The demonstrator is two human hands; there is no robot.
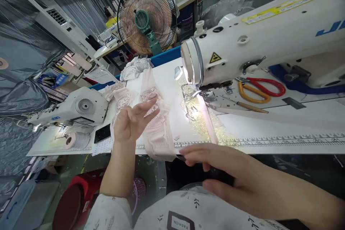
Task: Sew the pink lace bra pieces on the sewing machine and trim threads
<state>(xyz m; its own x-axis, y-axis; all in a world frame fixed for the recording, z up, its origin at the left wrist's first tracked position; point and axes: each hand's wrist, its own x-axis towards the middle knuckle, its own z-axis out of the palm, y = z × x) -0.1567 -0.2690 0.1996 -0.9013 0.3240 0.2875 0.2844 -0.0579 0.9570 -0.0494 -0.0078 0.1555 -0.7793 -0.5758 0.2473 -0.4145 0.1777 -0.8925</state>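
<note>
My left hand (132, 120) hovers with its fingers stretched out and apart over a pile of pale pink lace fabric pieces (155, 129) on the white sewing table (269, 129). My right hand (215, 163) is at the table's front edge, fingers extended and flat, just below the hanging end of the pink fabric and a pink strip (206, 116) that runs up to the presser foot (208, 96) of the white sewing machine (256, 39). Neither hand grips anything that I can see.
Orange and red scissors (260, 90) and a thin wooden stick (252, 107) lie behind the needle area. A fan (147, 18) stands at the back. A second sewing machine (72, 109), a thread spool (77, 139) and a phone (102, 133) sit left. A ruler strip (269, 140) lines the table edge.
</note>
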